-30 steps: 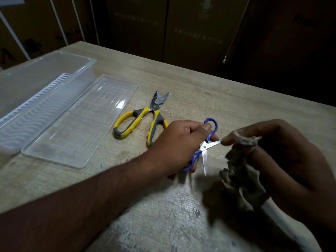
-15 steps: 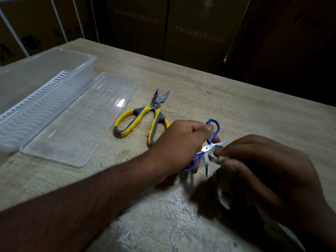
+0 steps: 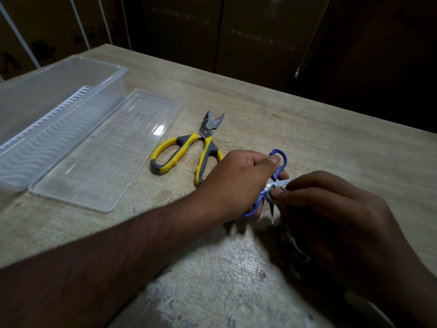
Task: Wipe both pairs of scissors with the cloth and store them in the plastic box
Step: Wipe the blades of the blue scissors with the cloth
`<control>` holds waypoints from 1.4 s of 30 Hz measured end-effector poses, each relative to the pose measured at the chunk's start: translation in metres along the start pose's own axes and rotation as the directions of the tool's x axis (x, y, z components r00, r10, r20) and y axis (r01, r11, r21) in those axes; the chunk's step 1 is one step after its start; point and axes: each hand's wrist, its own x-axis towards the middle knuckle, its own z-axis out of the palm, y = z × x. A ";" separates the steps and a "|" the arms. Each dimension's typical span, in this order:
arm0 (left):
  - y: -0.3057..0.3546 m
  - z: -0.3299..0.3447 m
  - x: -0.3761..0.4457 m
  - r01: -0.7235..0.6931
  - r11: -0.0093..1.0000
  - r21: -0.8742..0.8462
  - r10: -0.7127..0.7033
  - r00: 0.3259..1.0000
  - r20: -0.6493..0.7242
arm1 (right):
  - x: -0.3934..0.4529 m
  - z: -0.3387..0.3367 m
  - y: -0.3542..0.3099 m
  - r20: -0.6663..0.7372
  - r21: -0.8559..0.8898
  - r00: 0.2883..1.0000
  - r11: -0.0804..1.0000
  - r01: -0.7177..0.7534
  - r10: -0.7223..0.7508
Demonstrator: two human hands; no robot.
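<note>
Dark cabinet fronts close off the far side of the room, and a pale wooden desk (image 3: 295,124) fills the view in front of them. On it, at about four o'clock from the middle, the left hand (image 3: 238,183) is curled round the handles of the blue scissors (image 3: 276,172), thumb pressed against the upper loop. Its blades are spread: one runs toward three o'clock, the other points down toward six. The right hand (image 3: 340,223) is bunched round the cloth (image 3: 290,240), fingers pinching it against the blades close to the pivot; most of the cloth is hidden under the hand and blurred.

The yellow scissors (image 3: 189,150) lie untouched on the desk at about ten o'clock from the left hand, near it and well apart from the right. Their long axis runs roughly from seven to one o'clock, handles nearest the person, short blades slightly open and pointing away toward one o'clock. The left hand is plainly the nearer one for picking them up, I'd say.

Farther off at nine o'clock stands the clear box (image 3: 99,74), open, its long axis slanting from seven to one o'clock, with the lid (image 3: 106,157) flat on the desk just beside it, between box and yellow scissors. Neither pair is in the box yet.
</note>
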 end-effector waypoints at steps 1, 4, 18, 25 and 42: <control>0.000 0.000 0.001 0.002 1.000 0.001 -0.002 1.000 -0.007 | 0.001 0.001 0.000 -0.004 -0.035 1.000 0.999 -0.014 0.013; 0.000 0.001 0.001 -0.005 1.000 -0.008 0.005 1.000 -0.002 | -0.002 0.003 -0.001 -0.052 -0.041 0.999 0.999 -0.015 0.013; -0.003 0.001 0.001 -0.019 0.998 0.064 0.019 1.000 -0.002 | 0.000 0.003 -0.007 0.079 -0.174 0.989 0.975 0.136 -0.124; -0.008 0.002 0.002 -0.043 0.995 0.085 0.044 0.999 -0.004 | 0.000 0.001 0.000 0.079 -0.107 0.988 0.984 0.139 -0.131; -0.003 0.000 -0.001 -0.058 0.992 0.115 0.059 0.998 -0.003 | 0.003 0.000 0.005 0.069 -0.024 0.996 0.998 0.053 -0.051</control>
